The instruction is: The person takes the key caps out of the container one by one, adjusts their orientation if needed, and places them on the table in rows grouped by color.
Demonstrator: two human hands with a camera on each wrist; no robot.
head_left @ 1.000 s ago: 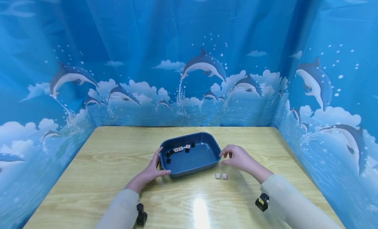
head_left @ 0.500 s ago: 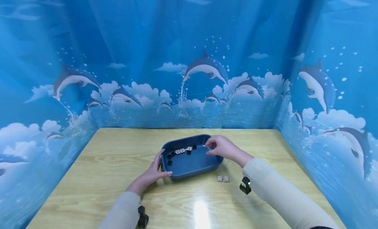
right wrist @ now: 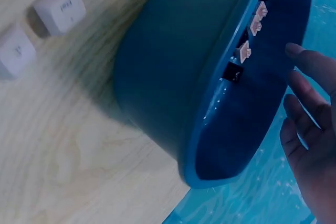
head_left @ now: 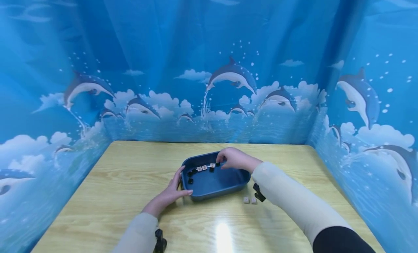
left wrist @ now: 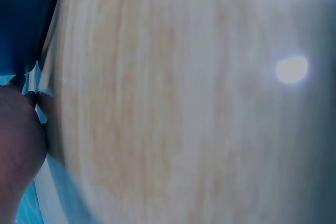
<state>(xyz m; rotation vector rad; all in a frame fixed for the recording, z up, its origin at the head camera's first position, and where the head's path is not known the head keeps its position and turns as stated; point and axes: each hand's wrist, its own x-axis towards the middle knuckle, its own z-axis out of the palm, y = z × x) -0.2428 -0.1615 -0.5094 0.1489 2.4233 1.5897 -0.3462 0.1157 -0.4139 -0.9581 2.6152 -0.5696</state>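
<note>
A dark blue tray (head_left: 209, 195) sits on the table. My left hand (head_left: 168, 195) grips its left end, fingers along the outer wall and thumb over the near rim; the left wrist view catches part of that hand (left wrist: 18, 145) beside the tray (left wrist: 26, 19). My right hand (head_left: 236, 158) reaches over the tray's far right part. Its fingers are loosely bent, with nothing visible between thumb and fingertips (right wrist: 295, 49). Just by them lies a black square piece (head_left: 218, 164). Other small black pieces (right wrist: 232, 72) and pale pink pieces with raised middles (right wrist: 245, 52) line the tray's far and left sides.
Two white keycaps (head_left: 246, 200) with dark markings lie on the wooden table (head_left: 107, 195), near the tray's front right corner. A dolphin-print curtain (head_left: 209, 64) encloses the table at the back and sides.
My right hand has moved left, from the tray's right rim to over its inside beside the black piece. The left hand keeps its hold, and the pieces lie as before.
</note>
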